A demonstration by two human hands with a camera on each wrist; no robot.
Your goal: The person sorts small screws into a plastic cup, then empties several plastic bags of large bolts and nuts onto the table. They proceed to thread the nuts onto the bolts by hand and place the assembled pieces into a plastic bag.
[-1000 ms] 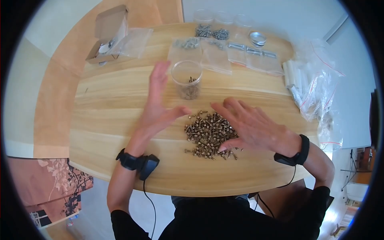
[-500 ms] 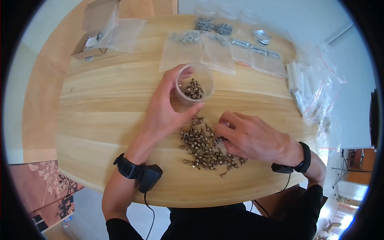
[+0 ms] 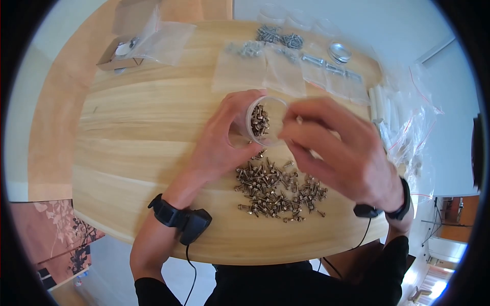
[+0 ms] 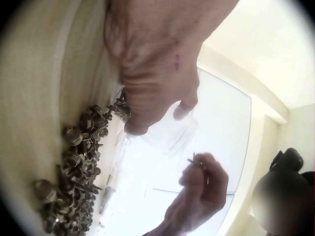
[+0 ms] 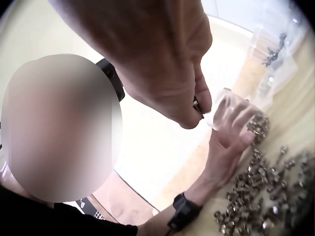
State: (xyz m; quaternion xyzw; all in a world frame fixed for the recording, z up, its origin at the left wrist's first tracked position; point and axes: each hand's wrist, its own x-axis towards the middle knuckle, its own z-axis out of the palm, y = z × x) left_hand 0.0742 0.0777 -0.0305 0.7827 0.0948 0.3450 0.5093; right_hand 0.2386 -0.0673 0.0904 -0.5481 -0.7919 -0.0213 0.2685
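Observation:
My left hand grips a clear plastic jar round its side, its mouth tilted to the right. Bronze-coloured hex-head screws lie inside the jar. Right beside the jar's mouth, my right hand is raised above the table. Between its thumb and fingers it pinches a few screws, their ends showing in the left wrist view too. Below both hands a loose pile of the same screws spreads over the wooden table.
Flat zip bags of hardware lie along the back, near two heaps of grey screws and stacked metal lids. A cardboard box stands at back left. Plastic bags with white tubes cover the right edge.
The left hand reached the jar, took hold of it, then brought it right and tilted it. The right hand picked screws from the pile and rose to the jar's mouth.

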